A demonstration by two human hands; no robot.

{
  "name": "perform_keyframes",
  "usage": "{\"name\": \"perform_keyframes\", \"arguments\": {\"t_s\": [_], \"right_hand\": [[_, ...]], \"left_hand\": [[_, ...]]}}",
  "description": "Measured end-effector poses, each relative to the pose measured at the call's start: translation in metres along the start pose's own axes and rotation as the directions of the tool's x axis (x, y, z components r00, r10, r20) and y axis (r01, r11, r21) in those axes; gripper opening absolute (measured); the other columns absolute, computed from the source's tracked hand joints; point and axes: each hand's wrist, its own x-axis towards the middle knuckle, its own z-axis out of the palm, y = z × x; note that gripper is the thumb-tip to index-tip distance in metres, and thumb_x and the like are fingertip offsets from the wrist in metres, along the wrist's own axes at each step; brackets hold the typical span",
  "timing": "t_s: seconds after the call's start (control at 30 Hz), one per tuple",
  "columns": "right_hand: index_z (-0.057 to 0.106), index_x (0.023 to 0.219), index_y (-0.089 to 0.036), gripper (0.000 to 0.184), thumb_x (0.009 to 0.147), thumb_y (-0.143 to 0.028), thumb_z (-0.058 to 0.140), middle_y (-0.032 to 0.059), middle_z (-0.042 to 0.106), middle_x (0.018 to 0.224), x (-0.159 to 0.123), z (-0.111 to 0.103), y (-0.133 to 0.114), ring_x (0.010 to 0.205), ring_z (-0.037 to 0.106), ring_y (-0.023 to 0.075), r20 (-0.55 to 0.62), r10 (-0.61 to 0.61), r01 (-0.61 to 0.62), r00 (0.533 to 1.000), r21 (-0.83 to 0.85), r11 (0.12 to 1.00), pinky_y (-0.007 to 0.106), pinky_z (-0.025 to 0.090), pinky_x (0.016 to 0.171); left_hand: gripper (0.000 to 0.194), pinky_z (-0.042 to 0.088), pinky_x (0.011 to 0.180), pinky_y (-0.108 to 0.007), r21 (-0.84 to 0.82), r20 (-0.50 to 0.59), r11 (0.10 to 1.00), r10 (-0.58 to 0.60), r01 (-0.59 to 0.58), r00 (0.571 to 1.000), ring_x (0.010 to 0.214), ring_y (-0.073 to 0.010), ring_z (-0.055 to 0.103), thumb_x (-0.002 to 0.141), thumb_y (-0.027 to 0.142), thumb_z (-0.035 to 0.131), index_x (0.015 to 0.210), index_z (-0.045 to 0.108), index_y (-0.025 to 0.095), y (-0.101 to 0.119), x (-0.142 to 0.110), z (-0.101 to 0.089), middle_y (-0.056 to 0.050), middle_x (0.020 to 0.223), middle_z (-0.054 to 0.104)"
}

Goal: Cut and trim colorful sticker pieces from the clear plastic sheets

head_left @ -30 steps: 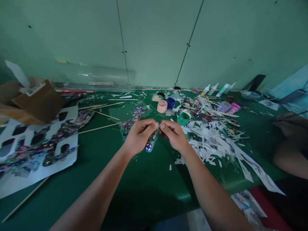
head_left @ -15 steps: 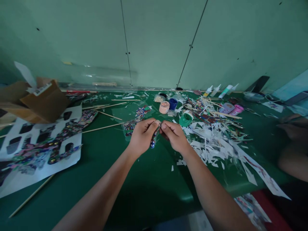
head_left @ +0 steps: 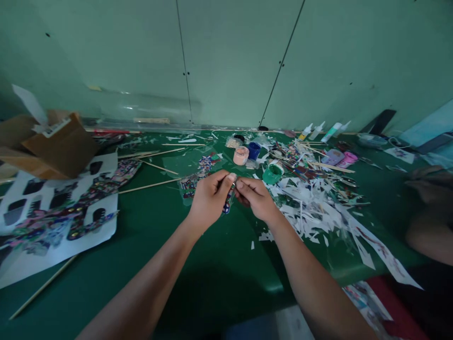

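Over the middle of the green table, my left hand (head_left: 209, 196) pinches a small, dark, colourfully patterned piece (head_left: 227, 206) between thumb and fingers. Its lower end sticks out below the hand; the rest is hidden. My right hand (head_left: 255, 194) is closed too, its thumb and fingertips meeting the upper end of the piece. More patterned cutouts (head_left: 188, 186) in clear film lie just left of my left hand. An open jar of green paint (head_left: 272, 174) stands beyond my right hand, with a peach jar (head_left: 241, 156) and a blue jar (head_left: 254, 151) behind.
White paper scraps (head_left: 307, 212) spread to the right, among tools and sticks. Glue bottles (head_left: 331, 132) stand near the wall. A cardboard box (head_left: 53, 151) and a sheet with cutouts (head_left: 109, 226) lie left, with thin wooden sticks (head_left: 42, 287). Another person's arm (head_left: 430, 231) rests at right.
The view has shifted slightly. Both hands stay together, and the patterned piece shows at a slightly different angle below my left hand.
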Motion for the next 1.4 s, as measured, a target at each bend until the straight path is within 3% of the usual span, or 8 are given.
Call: {"name": "perform_keyframes", "arguments": {"t_s": [0.13, 0.4, 0.77, 1.07, 1.4], "right_hand": [[0.052, 0.066, -0.019, 0.04, 0.093, -0.049, 0.048, -0.0064, 0.038, 0.051, 0.0, -0.0001, 0.0002, 0.042, 0.031, 0.0071, 0.01, -0.017, 0.017, 1.0, 0.026, 1.0, 0.023, 0.024, 0.043], [0.052, 0.068, -0.019, 0.037, 0.095, -0.044, 0.047, -0.006, 0.038, 0.053, 0.0, 0.0022, 0.0, 0.044, 0.033, 0.0076, -0.103, -0.112, 0.106, 0.988, -0.063, 0.992, 0.024, 0.025, 0.045], [0.051, 0.067, -0.018, 0.04, 0.095, -0.047, 0.046, -0.0061, 0.039, 0.052, -0.0011, 0.0009, -0.0015, 0.044, 0.033, 0.0074, 0.032, -0.058, 0.059, 0.998, -0.021, 0.998, 0.024, 0.026, 0.046], [0.052, 0.07, -0.019, 0.037, 0.096, -0.045, 0.045, -0.0049, 0.04, 0.057, -0.0008, 0.004, -0.0012, 0.05, 0.037, 0.0087, -0.055, -0.12, 0.11, 0.991, -0.162, 0.981, 0.024, 0.027, 0.05], [0.051, 0.067, -0.019, 0.04, 0.094, -0.047, 0.046, -0.0054, 0.039, 0.053, -0.0019, 0.0058, 0.0014, 0.047, 0.036, 0.0086, 0.001, -0.062, 0.062, 0.998, -0.039, 0.997, 0.024, 0.026, 0.047]], "left_hand": [[0.034, 0.024, 0.052, -0.027, -0.037, 0.024, 0.999, -0.002, 0.003, 1.0, 0.054, -0.0097, 0.033, 0.093, 0.035, 0.045, 0.064, 0.045, 0.018, 0.0002, 0.0008, -0.0008, 0.004, 0.056, 0.033], [0.035, 0.025, 0.053, -0.027, -0.058, 0.079, 0.998, 0.028, -0.024, 0.996, 0.056, -0.0103, 0.034, 0.094, 0.036, 0.043, 0.065, 0.045, 0.018, -0.0027, 0.0045, -0.0033, 0.004, 0.059, 0.034], [0.037, 0.025, 0.051, -0.027, -0.066, 0.079, 0.998, -0.001, 0.006, 0.997, 0.053, -0.01, 0.034, 0.094, 0.038, 0.043, 0.063, 0.042, 0.019, -0.0036, 0.004, -0.003, 0.004, 0.056, 0.034], [0.035, 0.024, 0.05, -0.026, -0.09, 0.014, 0.996, 0.004, -0.003, 1.0, 0.053, -0.0094, 0.033, 0.092, 0.036, 0.047, 0.062, 0.046, 0.018, -0.0019, 0.0051, -0.0054, 0.004, 0.056, 0.035], [0.034, 0.023, 0.049, -0.027, -0.011, 0.004, 1.0, 0.03, -0.03, 1.0, 0.051, -0.0094, 0.033, 0.093, 0.033, 0.046, 0.063, 0.05, 0.017, 0.0001, 0.0032, -0.0053, 0.004, 0.054, 0.037]]}}
